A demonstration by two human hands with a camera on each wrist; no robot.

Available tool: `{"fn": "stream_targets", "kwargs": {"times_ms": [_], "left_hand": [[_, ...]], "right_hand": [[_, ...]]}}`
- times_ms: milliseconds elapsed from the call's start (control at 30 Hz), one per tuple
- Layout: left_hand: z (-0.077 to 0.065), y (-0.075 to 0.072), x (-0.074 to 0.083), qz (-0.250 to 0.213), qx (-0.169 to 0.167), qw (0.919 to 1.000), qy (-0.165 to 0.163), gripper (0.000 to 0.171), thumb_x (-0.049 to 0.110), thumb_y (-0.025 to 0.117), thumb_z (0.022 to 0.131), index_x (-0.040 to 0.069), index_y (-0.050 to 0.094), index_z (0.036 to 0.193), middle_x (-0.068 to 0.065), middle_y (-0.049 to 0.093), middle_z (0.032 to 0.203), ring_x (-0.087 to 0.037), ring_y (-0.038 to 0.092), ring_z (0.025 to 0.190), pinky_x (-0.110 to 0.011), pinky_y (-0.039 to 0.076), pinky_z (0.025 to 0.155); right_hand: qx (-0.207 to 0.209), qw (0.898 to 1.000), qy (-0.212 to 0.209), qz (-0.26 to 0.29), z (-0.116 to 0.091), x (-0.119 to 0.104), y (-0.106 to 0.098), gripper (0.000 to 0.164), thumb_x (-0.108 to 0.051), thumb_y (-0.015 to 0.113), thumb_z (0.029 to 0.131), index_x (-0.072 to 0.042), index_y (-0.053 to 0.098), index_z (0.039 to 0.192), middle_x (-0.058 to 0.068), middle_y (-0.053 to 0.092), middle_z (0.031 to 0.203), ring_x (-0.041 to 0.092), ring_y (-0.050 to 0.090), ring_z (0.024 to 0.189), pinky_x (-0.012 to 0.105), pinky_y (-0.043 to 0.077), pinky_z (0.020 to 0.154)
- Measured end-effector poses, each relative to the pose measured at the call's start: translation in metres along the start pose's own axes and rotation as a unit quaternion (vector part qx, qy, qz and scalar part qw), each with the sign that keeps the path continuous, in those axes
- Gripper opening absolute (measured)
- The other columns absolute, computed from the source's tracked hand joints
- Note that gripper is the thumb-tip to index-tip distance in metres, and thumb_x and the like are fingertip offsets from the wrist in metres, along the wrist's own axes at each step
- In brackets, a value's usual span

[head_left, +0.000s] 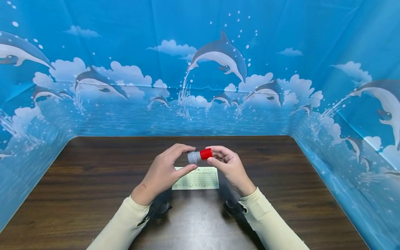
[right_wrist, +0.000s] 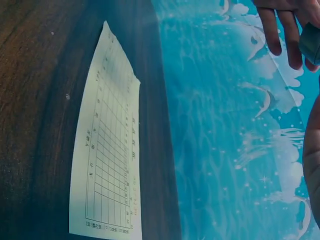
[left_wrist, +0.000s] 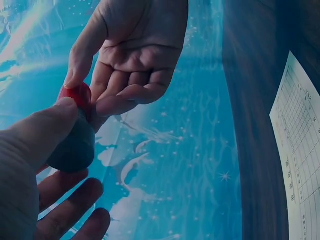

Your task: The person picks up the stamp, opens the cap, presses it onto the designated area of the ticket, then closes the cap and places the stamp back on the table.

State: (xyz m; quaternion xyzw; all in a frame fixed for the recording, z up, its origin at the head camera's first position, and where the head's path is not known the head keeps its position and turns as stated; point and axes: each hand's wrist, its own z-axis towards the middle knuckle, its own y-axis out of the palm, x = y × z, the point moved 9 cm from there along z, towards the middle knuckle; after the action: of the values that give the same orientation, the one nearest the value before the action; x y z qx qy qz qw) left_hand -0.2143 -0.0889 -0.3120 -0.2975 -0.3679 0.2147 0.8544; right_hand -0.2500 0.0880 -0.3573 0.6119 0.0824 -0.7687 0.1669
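Note:
A small stamp (head_left: 205, 153) with a red body and a grey, translucent-looking cap is held level above the table between both hands. The thumb and fingertips of my right hand (head_left: 229, 168) pinch its red end. My left hand (head_left: 164, 170) comes from the other side, with index finger and thumb at opposite sides of the grey cap (head_left: 193, 157). In the left wrist view, the left thumb (left_wrist: 50, 125) overlaps the join of red and grey, and the other fingers hang loosely below. Only the grey part (right_wrist: 311, 42) shows at the right wrist view's edge.
A pale green printed form (head_left: 200, 180) with a grid lies on the dark wooden table (head_left: 93, 173), beneath the hands. A blue curtain (head_left: 140, 114) printed with dolphins borders the table at the back and sides. Dark wrist cameras (head_left: 158, 209) sit under both sleeves.

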Motion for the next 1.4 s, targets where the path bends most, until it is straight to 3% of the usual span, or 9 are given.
{"fn": "stream_targets", "kwargs": {"times_ms": [100,267,367,500,600,667,900,1133,1400], "left_hand": [[0.001,-0.003,0.003,0.003,0.004,0.9999,0.016,0.052,0.024,0.09,0.082,0.012,0.069,0.129,0.002,0.07,0.122,-0.019,0.069,0.109,-0.039,0.062,0.089],[0.001,-0.005,0.005,0.019,-0.005,0.9992,0.036,0.049,0.027,0.09,0.083,0.013,0.071,0.125,0.002,0.072,0.119,-0.015,0.07,0.106,-0.037,0.062,0.086],[0.001,-0.006,0.005,0.027,-0.013,0.9986,0.043,0.048,0.026,0.09,0.082,0.012,0.072,0.124,0.001,0.072,0.117,-0.013,0.07,0.106,-0.036,0.062,0.086],[0.0,-0.007,0.005,0.025,-0.017,0.9984,0.048,0.048,0.025,0.091,0.082,0.012,0.072,0.125,0.0,0.073,0.118,-0.014,0.07,0.107,-0.038,0.062,0.09],[-0.001,-0.007,0.005,0.015,-0.017,0.9984,0.051,0.05,0.024,0.091,0.082,0.013,0.071,0.126,0.0,0.072,0.121,-0.015,0.069,0.11,-0.039,0.061,0.092],[-0.001,-0.007,0.005,0.012,-0.015,0.9984,0.053,0.053,0.023,0.091,0.081,0.012,0.07,0.129,-0.001,0.071,0.123,-0.016,0.068,0.112,-0.039,0.06,0.093],[0.002,-0.009,0.005,0.024,-0.012,0.9979,0.058,0.055,0.02,0.093,0.079,0.012,0.07,0.128,-0.002,0.071,0.123,-0.017,0.069,0.112,-0.039,0.061,0.093],[0.002,-0.009,0.004,0.04,-0.019,0.9964,0.072,0.051,0.021,0.093,0.079,0.011,0.072,0.124,-0.001,0.073,0.118,-0.015,0.071,0.104,-0.038,0.062,0.089],[0.002,-0.003,-0.003,0.046,-0.049,0.9969,0.041,0.053,0.024,0.091,0.081,0.011,0.072,0.129,-0.004,0.075,0.12,-0.019,0.074,0.1,-0.037,0.062,0.087]], "right_hand": [[-0.013,1.0,-0.003,-0.001,0.0,0.001,0.002,0.043,-0.009,0.076,0.095,0.004,0.062,0.134,0.004,0.075,0.114,0.023,0.068,0.103,0.031,0.059,0.09],[-0.036,0.993,-0.056,-0.099,0.0,-0.007,0.002,0.042,-0.006,0.076,0.094,-0.007,0.064,0.135,0.007,0.072,0.12,0.022,0.068,0.104,0.03,0.059,0.088],[-0.05,0.979,-0.102,-0.167,-0.002,-0.016,0.004,0.047,-0.003,0.077,0.093,-0.011,0.062,0.136,0.008,0.07,0.124,0.023,0.069,0.104,0.034,0.06,0.089],[-0.06,0.957,-0.166,-0.231,-0.006,-0.028,0.009,0.044,0.0,0.08,0.089,-0.008,0.066,0.13,0.006,0.069,0.121,0.019,0.07,0.1,0.039,0.062,0.088],[-0.05,0.94,-0.214,-0.26,-0.009,-0.035,0.012,0.04,0.003,0.081,0.086,-0.006,0.07,0.124,0.006,0.07,0.117,0.018,0.07,0.099,0.041,0.063,0.086],[-0.038,0.934,-0.235,-0.265,-0.011,-0.037,0.012,0.04,0.005,0.082,0.085,-0.006,0.071,0.122,0.007,0.071,0.117,0.018,0.07,0.1,0.042,0.063,0.086],[-0.024,0.942,-0.225,-0.249,-0.008,-0.034,0.008,0.043,0.007,0.082,0.083,-0.005,0.071,0.123,0.008,0.071,0.117,0.019,0.071,0.099,0.047,0.063,0.084],[-0.04,0.943,-0.209,-0.255,-0.006,-0.028,0.009,0.04,0.005,0.083,0.084,-0.007,0.072,0.121,0.006,0.071,0.116,0.018,0.071,0.099,0.038,0.063,0.086],[-0.049,0.953,-0.168,-0.249,-0.003,-0.019,0.008,0.037,-0.001,0.083,0.087,-0.005,0.069,0.121,0.008,0.071,0.111,0.017,0.071,0.09,0.042,0.064,0.081]]}}
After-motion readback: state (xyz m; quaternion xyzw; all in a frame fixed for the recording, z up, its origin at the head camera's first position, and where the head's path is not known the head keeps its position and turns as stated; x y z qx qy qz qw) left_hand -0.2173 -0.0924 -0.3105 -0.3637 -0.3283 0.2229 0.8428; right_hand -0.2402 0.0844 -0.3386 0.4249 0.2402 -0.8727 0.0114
